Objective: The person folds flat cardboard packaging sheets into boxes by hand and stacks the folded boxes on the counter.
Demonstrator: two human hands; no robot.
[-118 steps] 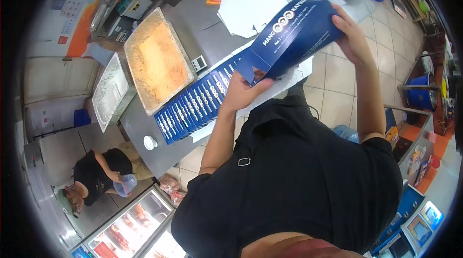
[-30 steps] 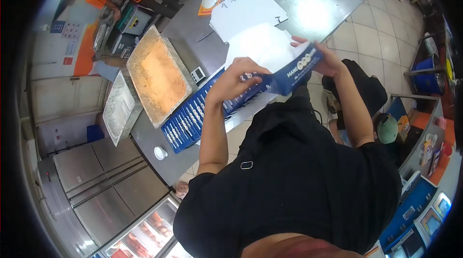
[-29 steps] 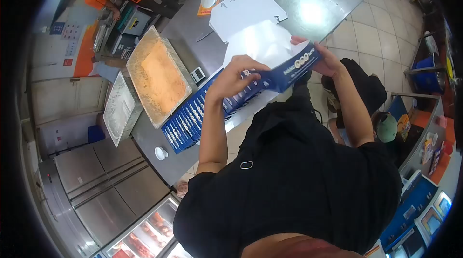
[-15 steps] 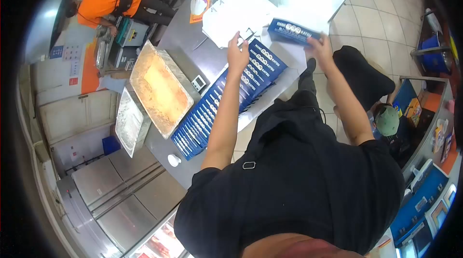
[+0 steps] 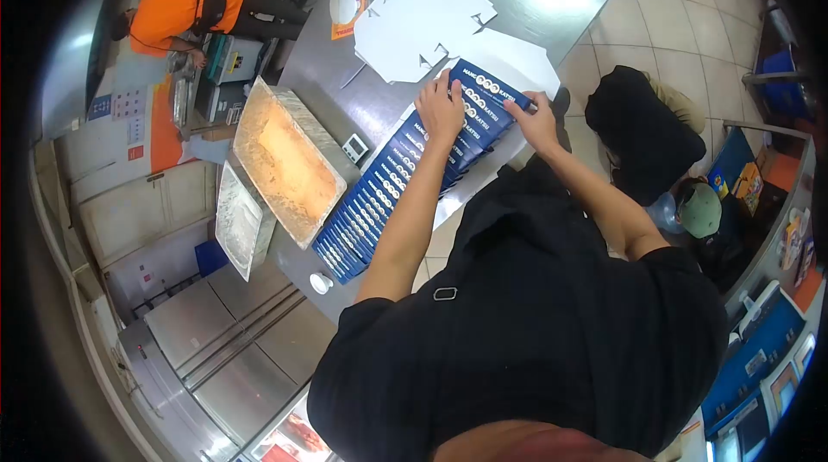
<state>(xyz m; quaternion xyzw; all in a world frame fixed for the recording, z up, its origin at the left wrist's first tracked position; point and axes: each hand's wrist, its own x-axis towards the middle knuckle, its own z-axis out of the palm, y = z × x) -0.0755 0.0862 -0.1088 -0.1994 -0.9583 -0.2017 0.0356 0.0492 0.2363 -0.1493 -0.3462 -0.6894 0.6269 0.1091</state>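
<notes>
A blue box (image 5: 488,82) printed "Mang Katsu" stands at the far end of a long row of matching blue boxes (image 5: 385,192) on the steel table. My left hand (image 5: 441,108) has its fingers closed around the box's left end. At the opposite end, my right hand (image 5: 536,123) pinches the box's right corner between thumb and fingers. Just beyond lie flat white cardboard blanks (image 5: 414,18) with cut slots, spread over one another.
Left of the row stands a deep metal tray (image 5: 287,160) of orange-yellow crumbs, beside a smaller metal tray (image 5: 237,219). A small timer (image 5: 354,148) and a white round object (image 5: 321,282) sit nearby. One person in orange (image 5: 177,13) works at upper left; another crouches at right (image 5: 642,130).
My right hand has brought the box left and down, from over the white blanks to the row's far end. My left hand has moved slightly right and closed on its left end.
</notes>
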